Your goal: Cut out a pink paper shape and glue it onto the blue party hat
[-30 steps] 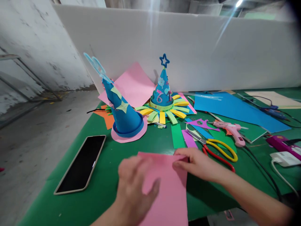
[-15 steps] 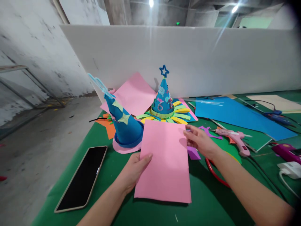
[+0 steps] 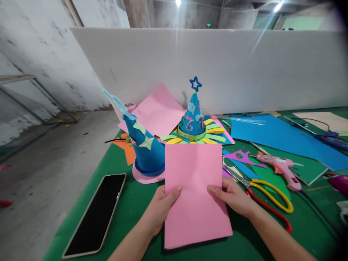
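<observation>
A pink foam or paper sheet, seemingly folded or layered at its lower edge, is held up between both hands over the table. My left hand grips its left edge, thumb on the front and fingers behind. My right hand pinches the right edge the same way. Beyond the sheet stand a blue cone hat with pale green stars, leaning left, and an upright blue cone hat topped by a star. Scissors with yellow and red handles lie to the right of my right hand.
On the green table a phone lies at the left edge. A pink glue gun, purple scrap and blue sheet are on the right. A larger pink sheet leans by the white board.
My right hand has slid down the sheet's right edge to about the left hand's height. The sheet has turned slightly and shifted right and down, and the scissors now show fully.
</observation>
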`<state>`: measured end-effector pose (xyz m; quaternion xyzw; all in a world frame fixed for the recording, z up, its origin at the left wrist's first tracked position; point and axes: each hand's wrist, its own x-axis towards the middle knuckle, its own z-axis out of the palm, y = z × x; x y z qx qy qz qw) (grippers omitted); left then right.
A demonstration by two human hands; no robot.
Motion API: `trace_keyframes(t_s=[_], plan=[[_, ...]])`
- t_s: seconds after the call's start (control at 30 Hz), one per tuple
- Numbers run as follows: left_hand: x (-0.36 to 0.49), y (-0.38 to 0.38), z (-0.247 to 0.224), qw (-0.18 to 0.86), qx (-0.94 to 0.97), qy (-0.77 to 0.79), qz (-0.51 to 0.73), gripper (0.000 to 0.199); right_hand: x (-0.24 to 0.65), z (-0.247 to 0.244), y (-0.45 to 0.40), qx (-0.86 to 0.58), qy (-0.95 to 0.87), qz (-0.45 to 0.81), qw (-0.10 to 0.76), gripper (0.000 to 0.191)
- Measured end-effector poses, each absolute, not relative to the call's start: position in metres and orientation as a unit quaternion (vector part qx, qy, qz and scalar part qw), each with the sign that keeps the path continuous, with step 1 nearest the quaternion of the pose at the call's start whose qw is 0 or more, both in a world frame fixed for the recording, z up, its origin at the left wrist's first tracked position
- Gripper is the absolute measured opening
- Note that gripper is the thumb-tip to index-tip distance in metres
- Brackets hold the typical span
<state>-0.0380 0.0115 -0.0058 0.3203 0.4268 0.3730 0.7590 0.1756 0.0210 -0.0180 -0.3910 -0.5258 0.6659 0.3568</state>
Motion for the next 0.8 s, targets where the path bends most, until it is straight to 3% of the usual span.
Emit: trace_keyframes(t_s=[0.8], plan=[[-0.039, 0.01, -0.009, 0.748, 0.313, 0.458, 0.365, 0.035, 0.177, -0.026, 0.022, -0.435, -0.51, 0.643, 0.37, 0.021]])
